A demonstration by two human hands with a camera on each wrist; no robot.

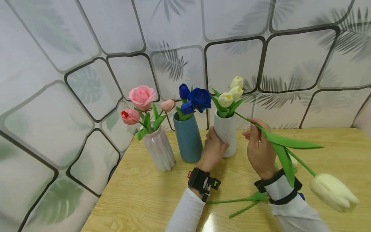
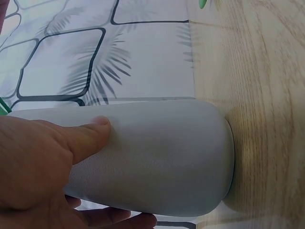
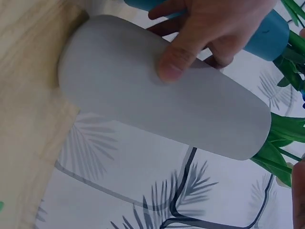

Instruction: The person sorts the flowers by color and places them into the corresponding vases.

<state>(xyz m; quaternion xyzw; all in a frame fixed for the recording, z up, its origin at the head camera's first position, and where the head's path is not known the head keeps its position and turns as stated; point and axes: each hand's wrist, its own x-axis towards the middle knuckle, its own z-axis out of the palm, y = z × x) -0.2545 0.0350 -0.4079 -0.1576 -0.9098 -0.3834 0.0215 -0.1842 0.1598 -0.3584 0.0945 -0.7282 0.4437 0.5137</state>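
Observation:
My left hand [image 1: 214,149] holds the side of a white vase [image 1: 227,137], which stands upright on the table. Several cream tulips [image 1: 229,98] with green leaves stick out of its mouth. In the left wrist view the thumb of the left hand [image 2: 38,162] lies along the vase wall [image 2: 167,152]. My right hand [image 1: 261,153], to the right of the vase, pinches the stem of another cream tulip [image 1: 333,191]. That tulip's bloom hangs toward the lower right, and its stem end points at the vase mouth. Only a sliver of the right hand [image 3: 299,195] shows in the right wrist view.
Left of the white vase stand a teal vase [image 1: 188,138] with blue flowers [image 1: 200,99] and a ribbed pale vase [image 1: 159,149] with pink flowers [image 1: 142,97]. Loose green stems [image 1: 243,211] lie on the wooden table [image 1: 139,199], partly under the right forearm. A patterned wall covering [image 1: 179,25] rises behind.

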